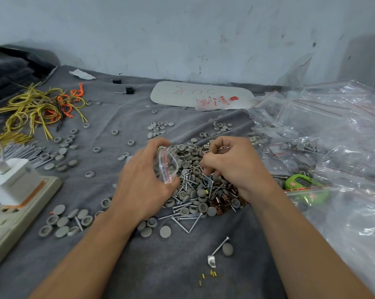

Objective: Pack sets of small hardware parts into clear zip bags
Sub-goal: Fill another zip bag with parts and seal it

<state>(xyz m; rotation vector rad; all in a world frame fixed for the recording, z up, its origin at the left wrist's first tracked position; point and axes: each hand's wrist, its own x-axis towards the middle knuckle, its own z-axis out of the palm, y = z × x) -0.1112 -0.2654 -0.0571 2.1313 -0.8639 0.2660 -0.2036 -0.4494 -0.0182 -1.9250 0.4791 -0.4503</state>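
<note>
Left hand [143, 178] is gripping a small clear zip bag [168, 167] at the 9 o'clock edge of the heap of grey caps, screws and copper-coloured fittings [195, 190]. Right hand [231, 167] is curling its fingers into the heap at 1 o'clock; cannot tell whether it is pinching a part. Judging progress as partial: a few filled bags [301, 145] are lying at 3 o'clock among many empty bags [333, 108], and most of the heap is waiting unpacked. Table is lying under a creased grey cloth [171, 266], with yellow wire ties [31, 106] at 10 o'clock, a power strip [13, 212] at 8 o'clock and a scuffed white wall [182, 29] at 12.
</note>
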